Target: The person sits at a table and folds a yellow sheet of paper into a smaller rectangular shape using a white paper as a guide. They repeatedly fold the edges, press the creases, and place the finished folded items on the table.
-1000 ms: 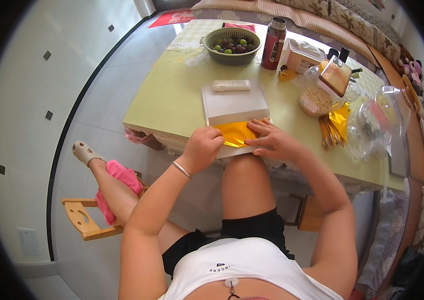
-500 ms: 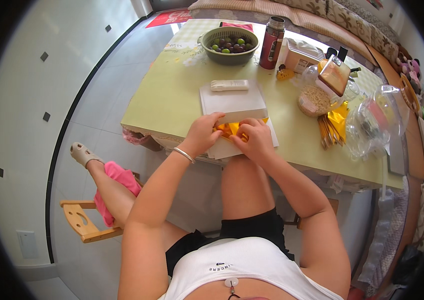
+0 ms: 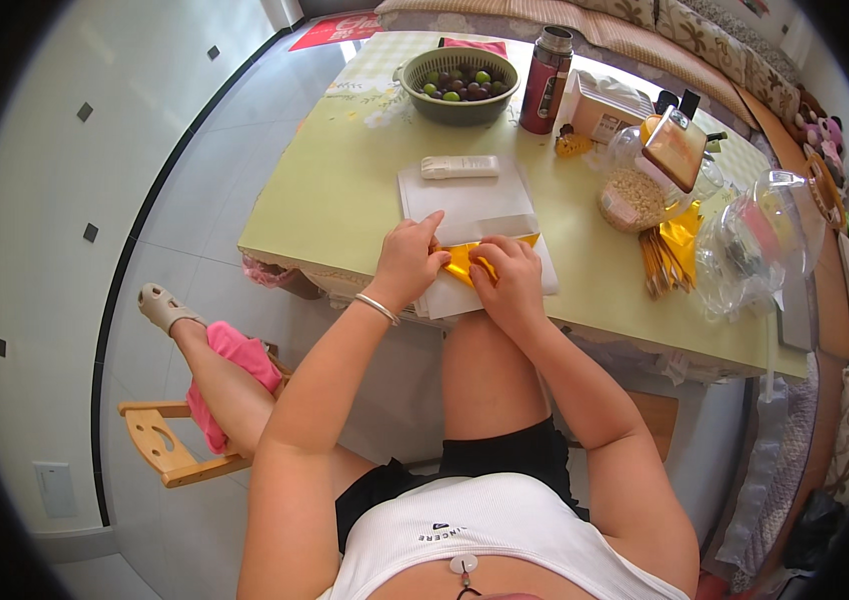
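Note:
A small strip of shiny gold foil paper, partly folded, lies over white paper sheets at the table's near edge. My left hand pinches its left end, the index finger pointing up and away from the foil. On the right part of the foil, my right hand is closed, with fingers bent and thumb against the near edge; the fingers hide that end. A white flat oblong object rests on the far part of the sheets.
A green colander of grapes and a dark red flask stand farther back. To the right are a tissue box, a clear jar of grains, a phone, folded gold pieces and a clear plastic container.
The foil looks flatter and smoother between my hands. My left index finger has lifted off and stretched out. A pale paper strip beyond the foil has shifted from its earlier position.

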Motion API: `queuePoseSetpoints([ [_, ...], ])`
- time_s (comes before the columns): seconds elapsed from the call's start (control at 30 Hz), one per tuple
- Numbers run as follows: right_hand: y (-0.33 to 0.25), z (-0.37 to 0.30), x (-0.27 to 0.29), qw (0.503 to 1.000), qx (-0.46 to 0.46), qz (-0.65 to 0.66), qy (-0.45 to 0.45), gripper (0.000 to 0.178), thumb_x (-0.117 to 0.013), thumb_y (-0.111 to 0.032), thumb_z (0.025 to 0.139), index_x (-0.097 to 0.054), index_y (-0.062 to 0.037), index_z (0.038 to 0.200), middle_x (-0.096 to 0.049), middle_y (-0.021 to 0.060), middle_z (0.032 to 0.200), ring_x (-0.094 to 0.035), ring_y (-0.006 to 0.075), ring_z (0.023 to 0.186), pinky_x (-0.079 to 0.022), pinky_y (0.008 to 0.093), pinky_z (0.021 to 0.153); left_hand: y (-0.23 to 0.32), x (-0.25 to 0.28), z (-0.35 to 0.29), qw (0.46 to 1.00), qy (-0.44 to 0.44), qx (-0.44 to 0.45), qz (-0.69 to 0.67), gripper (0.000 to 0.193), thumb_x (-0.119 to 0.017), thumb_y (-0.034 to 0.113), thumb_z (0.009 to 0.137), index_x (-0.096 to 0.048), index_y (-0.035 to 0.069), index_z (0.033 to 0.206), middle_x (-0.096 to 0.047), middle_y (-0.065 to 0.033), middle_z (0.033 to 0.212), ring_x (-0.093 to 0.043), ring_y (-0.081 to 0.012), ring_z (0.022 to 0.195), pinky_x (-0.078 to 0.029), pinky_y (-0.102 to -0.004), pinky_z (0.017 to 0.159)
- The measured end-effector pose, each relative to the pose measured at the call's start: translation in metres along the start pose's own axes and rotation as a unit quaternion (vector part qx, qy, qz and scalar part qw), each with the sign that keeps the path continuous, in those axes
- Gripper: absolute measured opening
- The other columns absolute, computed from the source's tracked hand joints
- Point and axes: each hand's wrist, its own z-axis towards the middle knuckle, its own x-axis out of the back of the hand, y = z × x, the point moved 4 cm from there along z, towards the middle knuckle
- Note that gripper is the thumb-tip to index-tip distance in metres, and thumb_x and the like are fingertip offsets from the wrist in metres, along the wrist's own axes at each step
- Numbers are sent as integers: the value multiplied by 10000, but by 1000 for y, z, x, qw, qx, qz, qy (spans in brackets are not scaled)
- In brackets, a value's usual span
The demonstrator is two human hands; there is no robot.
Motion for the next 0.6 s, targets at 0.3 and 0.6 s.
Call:
queuePoseSetpoints([
  [0.3, 1, -3, -8, 998, 35, -54, -1, 296, -736, -134, 816, -760, -183, 1107, -648, 78, 1150, -567, 303, 1114, -393, 469, 992, 3, -3, 1, 999, 11, 10, 29, 573, -760, 37, 772, -593, -35, 1315, -676, -108, 846, -608, -277, 858, -512, -386, 807],
  [0.6, -5, -5, -6, 994, 49, -98, -18, 369, -740, -162, 812, -739, -198, 1179, -611, 73, 1182, -543, 290, 1124, -376, 475, 1005, 5, -2, -2, 999, 20, -16, 44, 564, -768, 44, 763, -609, -28, 1299, -689, -97, 831, -607, -279, 854, -506, -395, 793],
])
